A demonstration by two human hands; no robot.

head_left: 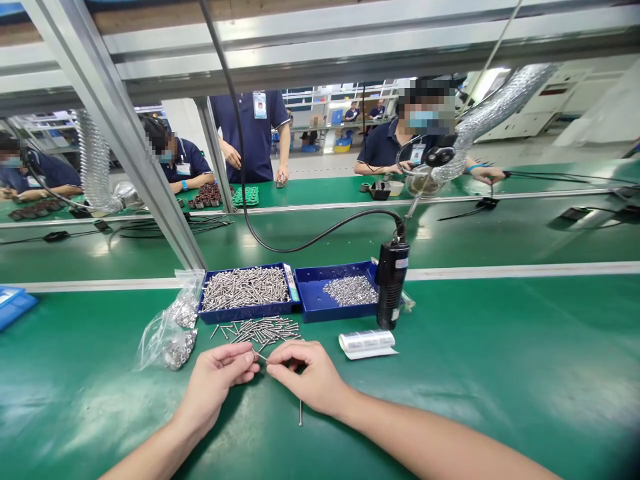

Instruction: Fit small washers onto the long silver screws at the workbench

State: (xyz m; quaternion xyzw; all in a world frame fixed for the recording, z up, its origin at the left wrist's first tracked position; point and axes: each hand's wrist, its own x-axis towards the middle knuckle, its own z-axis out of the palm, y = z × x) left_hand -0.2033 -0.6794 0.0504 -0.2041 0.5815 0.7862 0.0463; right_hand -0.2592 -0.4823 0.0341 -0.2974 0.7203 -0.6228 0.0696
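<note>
Pinching one screw (261, 357) between both hands' fingers: left hand (216, 380), right hand (307, 377) (fingertips clamped together).

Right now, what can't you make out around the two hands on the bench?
- Head view: whatever the right hand pinches is hidden by its curled fingers; its grip looks shut.
- The thin screw between the hands: the left hand covers one end.
- The bag: its small metal parts are too small to identify.
- The label roll: print too small to read.
- The blue tray is cut off by the left edge.
</note>
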